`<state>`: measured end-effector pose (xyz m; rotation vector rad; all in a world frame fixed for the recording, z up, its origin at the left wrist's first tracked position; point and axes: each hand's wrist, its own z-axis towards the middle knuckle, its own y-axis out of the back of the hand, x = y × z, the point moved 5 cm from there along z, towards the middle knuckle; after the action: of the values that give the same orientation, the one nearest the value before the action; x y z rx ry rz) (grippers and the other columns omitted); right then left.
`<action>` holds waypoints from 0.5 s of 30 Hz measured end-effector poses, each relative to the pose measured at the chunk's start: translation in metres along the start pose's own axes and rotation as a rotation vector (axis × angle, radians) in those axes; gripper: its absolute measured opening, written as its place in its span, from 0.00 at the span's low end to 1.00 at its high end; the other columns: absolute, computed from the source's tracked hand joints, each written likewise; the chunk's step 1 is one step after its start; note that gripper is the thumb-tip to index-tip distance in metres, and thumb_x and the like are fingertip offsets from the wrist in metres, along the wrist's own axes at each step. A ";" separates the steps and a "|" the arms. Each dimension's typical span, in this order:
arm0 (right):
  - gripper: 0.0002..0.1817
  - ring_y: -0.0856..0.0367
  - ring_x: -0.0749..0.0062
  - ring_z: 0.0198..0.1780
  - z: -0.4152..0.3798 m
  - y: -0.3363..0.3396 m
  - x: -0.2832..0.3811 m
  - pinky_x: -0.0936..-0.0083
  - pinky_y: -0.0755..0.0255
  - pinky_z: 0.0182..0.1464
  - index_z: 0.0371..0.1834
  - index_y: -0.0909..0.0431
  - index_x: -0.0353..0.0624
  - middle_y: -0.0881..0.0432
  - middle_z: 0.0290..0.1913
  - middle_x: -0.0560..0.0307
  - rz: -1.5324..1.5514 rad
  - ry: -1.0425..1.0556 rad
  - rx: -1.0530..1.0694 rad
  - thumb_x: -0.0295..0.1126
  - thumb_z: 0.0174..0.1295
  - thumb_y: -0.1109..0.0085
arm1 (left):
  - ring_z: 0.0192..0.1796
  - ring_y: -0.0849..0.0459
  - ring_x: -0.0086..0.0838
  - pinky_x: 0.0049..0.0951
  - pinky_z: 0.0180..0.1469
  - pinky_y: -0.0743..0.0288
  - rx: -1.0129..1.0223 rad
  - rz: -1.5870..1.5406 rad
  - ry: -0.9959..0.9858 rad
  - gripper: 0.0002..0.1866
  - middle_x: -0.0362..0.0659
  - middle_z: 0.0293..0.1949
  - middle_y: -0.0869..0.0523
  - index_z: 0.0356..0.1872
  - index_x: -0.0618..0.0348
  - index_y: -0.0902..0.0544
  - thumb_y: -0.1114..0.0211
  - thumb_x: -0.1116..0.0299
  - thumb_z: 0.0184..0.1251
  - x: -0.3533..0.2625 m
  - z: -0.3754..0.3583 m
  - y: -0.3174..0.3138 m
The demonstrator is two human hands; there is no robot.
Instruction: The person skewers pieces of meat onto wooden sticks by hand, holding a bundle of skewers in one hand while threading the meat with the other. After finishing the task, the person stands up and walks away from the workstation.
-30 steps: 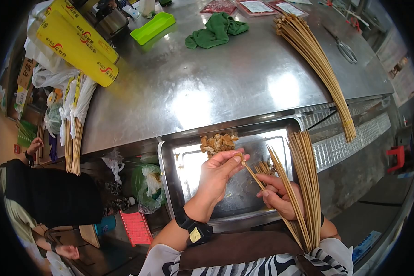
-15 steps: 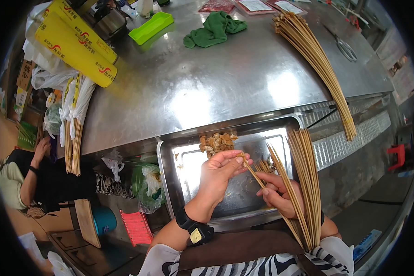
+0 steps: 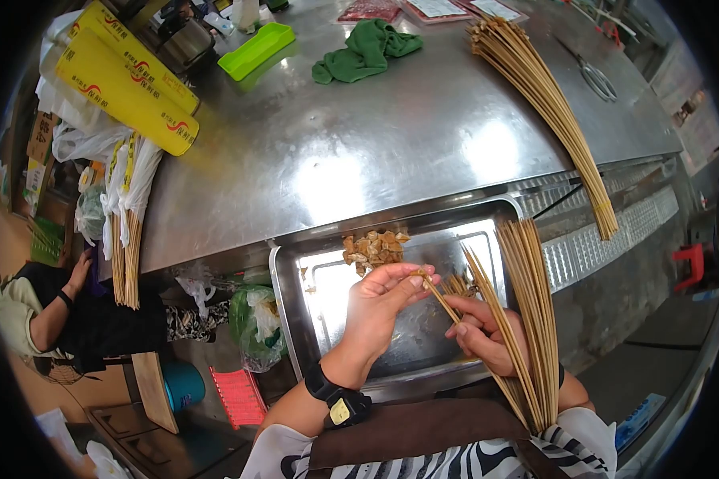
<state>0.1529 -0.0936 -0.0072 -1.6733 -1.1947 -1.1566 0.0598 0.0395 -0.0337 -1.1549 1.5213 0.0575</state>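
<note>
Over the steel tray (image 3: 286,319), my left hand (image 3: 379,307) pinches a small brown food piece (image 3: 420,276) at the tip of a thin wooden skewer (image 3: 442,301). My right hand (image 3: 487,335) is closed round the lower part of that skewer. A bundle of long skewers (image 3: 535,311) stands by my right forearm, and a few looser ones cross over the right hand. Brown chopped pieces (image 3: 374,251) lie heaped at the tray's back. Some short skewers (image 3: 458,287) lie in the tray behind my right hand.
On the steel table (image 3: 240,176) are a second skewer bundle (image 3: 543,96), scissors (image 3: 595,80), a green cloth (image 3: 367,52), a green box (image 3: 256,51) and yellow rolls (image 3: 128,96). At left are wrapped skewers (image 3: 128,231) and a co-worker's arm (image 3: 52,319). A red stool (image 3: 238,397) stands below.
The view has shifted slightly. My hands hold nearly the same pose on the skewer and food piece. The co-worker's hand at left has moved a little.
</note>
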 end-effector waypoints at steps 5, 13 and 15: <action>0.23 0.31 0.83 0.25 0.000 0.001 0.001 0.77 0.30 0.45 0.62 0.39 0.30 0.30 0.19 0.64 -0.012 -0.012 0.001 0.26 0.64 0.56 | 0.49 0.19 0.39 0.38 0.53 0.25 0.004 0.003 0.001 0.07 0.52 0.44 0.19 0.41 0.65 0.22 0.43 0.78 0.63 0.004 -0.002 -0.002; 0.23 0.32 0.84 0.24 0.000 0.001 0.000 0.77 0.29 0.46 0.63 0.40 0.33 0.32 0.18 0.66 0.016 -0.019 0.000 0.25 0.64 0.57 | 0.48 0.19 0.39 0.37 0.52 0.24 -0.018 0.005 -0.020 0.06 0.52 0.44 0.19 0.40 0.66 0.22 0.44 0.77 0.64 0.014 -0.008 -0.008; 0.23 0.32 0.85 0.24 0.000 0.000 0.003 0.77 0.29 0.46 0.63 0.39 0.33 0.32 0.18 0.67 0.015 -0.019 -0.006 0.25 0.64 0.57 | 0.47 0.18 0.38 0.36 0.50 0.23 -0.009 0.022 -0.057 0.06 0.52 0.43 0.18 0.41 0.65 0.23 0.44 0.76 0.65 0.014 -0.008 -0.009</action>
<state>0.1531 -0.0927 -0.0042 -1.6990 -1.1900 -1.1388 0.0624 0.0213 -0.0369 -1.1353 1.4842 0.1117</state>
